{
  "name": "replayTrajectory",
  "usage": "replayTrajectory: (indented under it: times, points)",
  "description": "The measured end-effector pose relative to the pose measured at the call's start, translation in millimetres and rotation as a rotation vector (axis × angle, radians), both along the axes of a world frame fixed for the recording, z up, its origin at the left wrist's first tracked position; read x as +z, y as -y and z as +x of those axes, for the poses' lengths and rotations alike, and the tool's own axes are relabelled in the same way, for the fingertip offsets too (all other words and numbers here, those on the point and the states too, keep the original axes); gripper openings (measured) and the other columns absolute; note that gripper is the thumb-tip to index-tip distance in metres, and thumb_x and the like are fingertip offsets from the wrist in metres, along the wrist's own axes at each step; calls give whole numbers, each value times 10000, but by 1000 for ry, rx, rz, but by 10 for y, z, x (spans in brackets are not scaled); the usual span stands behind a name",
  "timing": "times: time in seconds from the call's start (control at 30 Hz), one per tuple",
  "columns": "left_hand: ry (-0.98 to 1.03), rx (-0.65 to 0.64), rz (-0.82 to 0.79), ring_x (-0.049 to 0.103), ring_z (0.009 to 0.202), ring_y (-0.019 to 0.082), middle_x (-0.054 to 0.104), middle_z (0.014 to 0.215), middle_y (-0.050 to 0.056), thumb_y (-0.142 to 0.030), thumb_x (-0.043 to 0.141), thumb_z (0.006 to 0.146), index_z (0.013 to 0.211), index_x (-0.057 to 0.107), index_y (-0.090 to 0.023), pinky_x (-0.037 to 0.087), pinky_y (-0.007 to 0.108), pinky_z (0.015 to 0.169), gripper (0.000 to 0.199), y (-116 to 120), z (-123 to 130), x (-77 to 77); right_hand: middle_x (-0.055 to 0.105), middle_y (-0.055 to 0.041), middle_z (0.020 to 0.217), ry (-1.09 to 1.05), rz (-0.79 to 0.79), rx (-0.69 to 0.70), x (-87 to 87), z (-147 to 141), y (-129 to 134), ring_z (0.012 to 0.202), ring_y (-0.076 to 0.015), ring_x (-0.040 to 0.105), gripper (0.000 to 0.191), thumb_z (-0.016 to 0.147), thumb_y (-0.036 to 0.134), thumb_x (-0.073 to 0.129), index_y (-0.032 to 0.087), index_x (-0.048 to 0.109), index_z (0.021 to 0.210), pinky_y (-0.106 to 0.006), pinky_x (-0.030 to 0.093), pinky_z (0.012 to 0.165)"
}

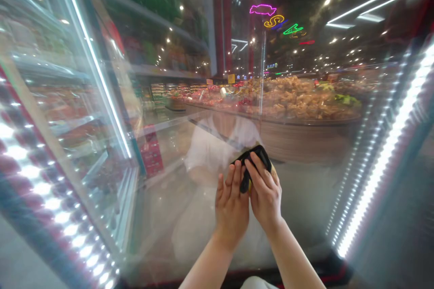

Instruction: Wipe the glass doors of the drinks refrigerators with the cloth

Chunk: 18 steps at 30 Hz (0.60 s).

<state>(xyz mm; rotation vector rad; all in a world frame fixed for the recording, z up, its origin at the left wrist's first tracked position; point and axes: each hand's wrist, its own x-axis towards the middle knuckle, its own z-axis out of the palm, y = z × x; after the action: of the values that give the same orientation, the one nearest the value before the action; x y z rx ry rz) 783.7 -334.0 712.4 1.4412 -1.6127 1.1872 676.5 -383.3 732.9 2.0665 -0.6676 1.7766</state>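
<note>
My right hand [265,194] is closed over a black hand tool with a rounded frame [259,150], a stubby handle and a little yellow at its edge. Its exact kind is unclear, and my fingers cover much of it. Beside it, my left hand [232,207] has its fingers stretched out, the tips close to the tool's left end. I cannot tell whether those tips touch it. Both hands are raised before a large transparent pane [305,198], which carries a faint reflection of a person in a white top [224,144].
Bright LED strips run down the left [50,203] and right [379,176] sides. Beyond the pane stands a round display counter [312,140] heaped with goods. Glass-fronted shelves [68,113] line the left, near a red box [151,151]. Neon signs [274,21] hang overhead.
</note>
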Motion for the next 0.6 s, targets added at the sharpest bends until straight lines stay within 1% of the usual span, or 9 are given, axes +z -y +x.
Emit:
replayTrajectory:
  times: [0.07,0.1,0.17,0.23,0.3,0.37,0.47,0.53,0.6]
  points:
    - [-7,11,-26,243,1518,212,390,1580,131,-65,385,961,1589,156,-134,200,454,1268,672,-28,119,115,524,-66,1503,17,15,9,106,153,-44,1390,-238,499,545,1018,155,424,291,379,1544,-452,455,1136]
    - [-14,18,-41,232,1519,206,389,1579,129,-61,383,964,1591,134,-142,193,450,1270,679,-57,190,109,529,-61,1499,2,15,15,117,223,-75,1403,-239,483,535,1018,155,422,287,395,1536,-452,453,1139]
    - [-33,27,-63,225,1519,193,395,1574,127,-56,386,968,1592,118,-155,186,433,1272,686,-123,300,-22,557,-51,1475,-57,-6,31,45,296,-133,1428,-241,448,512,1012,141,422,271,449,1506,-449,453,1143]
    - [-56,31,-68,225,1517,185,400,1570,128,-54,392,966,1591,130,-158,187,412,1272,686,-164,316,-246,596,-40,1438,-125,-45,39,-114,237,-151,1436,-235,436,487,1004,124,423,257,508,1464,-429,464,1136]
    - [-54,16,-50,219,1519,187,399,1571,128,-57,389,960,1587,152,-143,179,393,1275,675,-147,220,-445,622,-35,1409,-179,-77,21,-279,55,-105,1424,-223,454,478,999,109,416,253,543,1437,-397,486,1114]
    - [-24,-18,-16,224,1520,195,407,1570,124,-74,392,956,1579,192,-123,165,385,1278,657,-74,48,-509,629,-36,1402,-203,-83,-19,-364,-177,-9,1401,-219,485,491,997,97,410,262,537,1442,-384,500,1093]
    - [35,-70,30,252,1517,203,422,1565,122,-108,407,953,1563,256,-101,143,398,1282,629,72,-192,-305,592,-58,1442,-137,-43,-69,-276,-403,139,1378,-234,514,527,996,107,424,278,468,1493,-423,486,1100]
    - [45,-88,34,254,1519,202,406,1574,120,-115,406,956,1562,263,-105,122,409,1284,623,144,-252,-84,565,-68,1469,-34,-17,-71,-139,-392,192,1374,-235,518,555,996,116,430,288,415,1524,-451,461,1122]
    - [35,-91,23,233,1525,196,380,1585,118,-115,389,965,1568,243,-112,94,410,1285,620,165,-215,62,546,-69,1486,54,-8,-62,-41,-286,197,1373,-227,518,578,998,115,424,297,374,1544,-455,445,1136]
